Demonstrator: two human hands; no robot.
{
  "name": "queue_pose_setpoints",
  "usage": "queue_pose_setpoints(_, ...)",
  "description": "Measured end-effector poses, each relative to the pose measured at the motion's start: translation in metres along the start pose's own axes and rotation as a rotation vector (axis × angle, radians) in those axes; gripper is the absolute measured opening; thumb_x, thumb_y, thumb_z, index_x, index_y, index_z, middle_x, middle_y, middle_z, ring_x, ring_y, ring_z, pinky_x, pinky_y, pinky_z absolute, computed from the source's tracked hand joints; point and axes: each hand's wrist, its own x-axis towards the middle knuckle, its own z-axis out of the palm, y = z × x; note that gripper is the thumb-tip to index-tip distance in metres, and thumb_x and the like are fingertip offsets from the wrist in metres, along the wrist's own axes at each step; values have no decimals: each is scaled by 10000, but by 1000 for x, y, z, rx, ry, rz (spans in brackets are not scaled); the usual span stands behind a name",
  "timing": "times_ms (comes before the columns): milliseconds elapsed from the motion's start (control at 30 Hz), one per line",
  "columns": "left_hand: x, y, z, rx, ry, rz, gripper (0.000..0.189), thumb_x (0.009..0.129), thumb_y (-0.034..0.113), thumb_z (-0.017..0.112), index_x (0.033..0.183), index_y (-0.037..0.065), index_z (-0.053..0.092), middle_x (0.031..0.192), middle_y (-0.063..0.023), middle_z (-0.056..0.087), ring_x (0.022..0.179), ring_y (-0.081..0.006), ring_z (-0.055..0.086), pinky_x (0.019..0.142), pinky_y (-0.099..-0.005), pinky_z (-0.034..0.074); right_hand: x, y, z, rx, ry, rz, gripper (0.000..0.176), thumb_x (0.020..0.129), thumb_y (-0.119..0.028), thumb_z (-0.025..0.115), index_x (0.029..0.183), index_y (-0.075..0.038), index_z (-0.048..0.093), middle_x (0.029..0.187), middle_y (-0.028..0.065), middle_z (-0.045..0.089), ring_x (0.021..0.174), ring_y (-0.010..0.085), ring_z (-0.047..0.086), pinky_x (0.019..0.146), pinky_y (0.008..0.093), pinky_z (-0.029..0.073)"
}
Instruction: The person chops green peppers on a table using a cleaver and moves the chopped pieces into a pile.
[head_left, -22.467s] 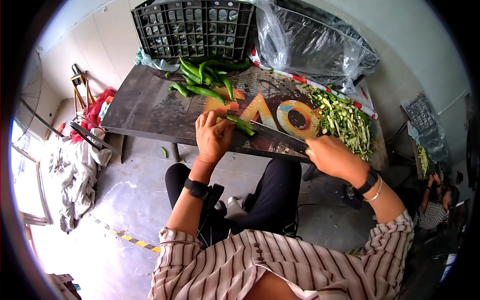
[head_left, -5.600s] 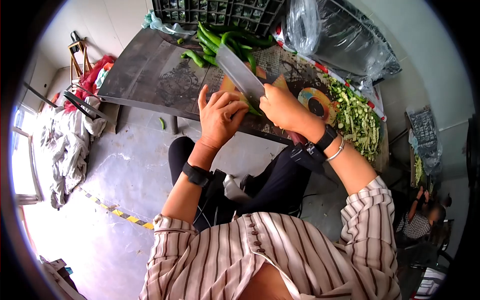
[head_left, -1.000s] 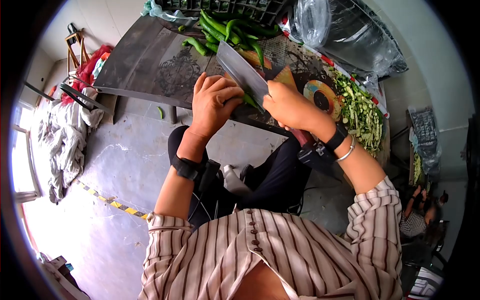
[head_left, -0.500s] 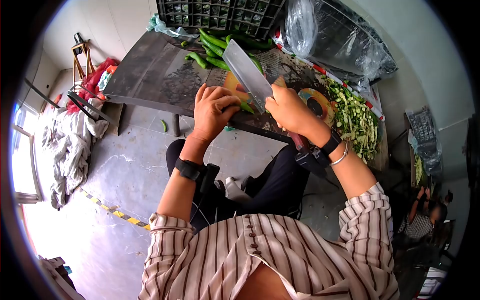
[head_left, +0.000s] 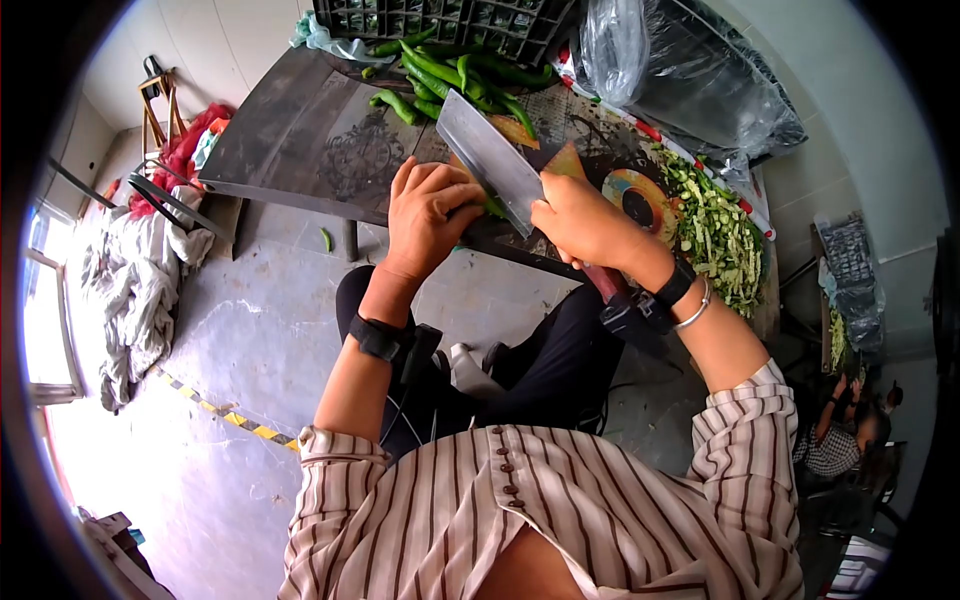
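My right hand (head_left: 590, 222) is wrapped round the handle of a cleaver (head_left: 490, 160), whose broad blade slants up and to the left. My left hand (head_left: 430, 212) is closed on a green pepper (head_left: 493, 206) at the table's near edge; only a bit of the pepper shows between the fingers and the blade. Whole green peppers (head_left: 432, 75) lie in a heap beyond the blade. Chopped pepper pieces (head_left: 715, 235) are piled on the right part of the dark table (head_left: 290, 140).
A black crate (head_left: 440, 22) stands at the table's far edge. Beside it is a container covered in clear plastic (head_left: 700, 80). White cloth (head_left: 130, 300) lies on the floor at the left. Another person (head_left: 835, 445) sits far right.
The cleaver blade has shifted slightly down and left, closer to my left fingers. Less of the held pepper shows. The view has shifted a little.
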Motion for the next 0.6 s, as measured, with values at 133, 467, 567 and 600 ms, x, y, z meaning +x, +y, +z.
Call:
queue_pose_setpoints(133, 1, 0, 1, 0, -3, -12, 173, 705, 175, 736, 872, 151, 700, 924, 40, 621, 1006, -190, 553, 1067, -448, 302, 1, -16, -5, -106, -54, 50, 194, 890, -110, 454, 873, 83, 445, 561, 110, 523, 392, 167, 522, 361, 317, 437)
queue_pose_setpoints(467, 1, -3, 3, 22, 17, 13, 155, 697, 163, 737, 847, 149, 698, 902, 37, 621, 965, -194, 567, 1047, -432, 314, 40, 6, 13, -325, 56, -279, 202, 896, -112, 454, 864, 87, 452, 563, 129, 546, 400, 185, 539, 370, 329, 446)
queue_pose_setpoints(567, -1, -1, 3, 20, -23, -45, 132, 731, 205, 718, 861, 193, 708, 903, 59, 611, 1033, -169, 550, 1076, -464, 270, 37, 13, 13, -363, 204, -281, 183, 831, -85, 508, 799, 86, 567, 668, 200, 589, 571, 270, 603, 516, 373, 483)
queue_pose_setpoints(600, 0, -1, 3, 22, -12, -44, 132, 731, 205, 718, 861, 193, 708, 903, 59, 611, 1033, -169, 550, 1076, -464, 270, 33, 13, 13, -369, 312, -270, 178, 768, -68, 567, 724, 72, 668, 766, 260, 620, 736, 350, 659, 660, 413, 516)
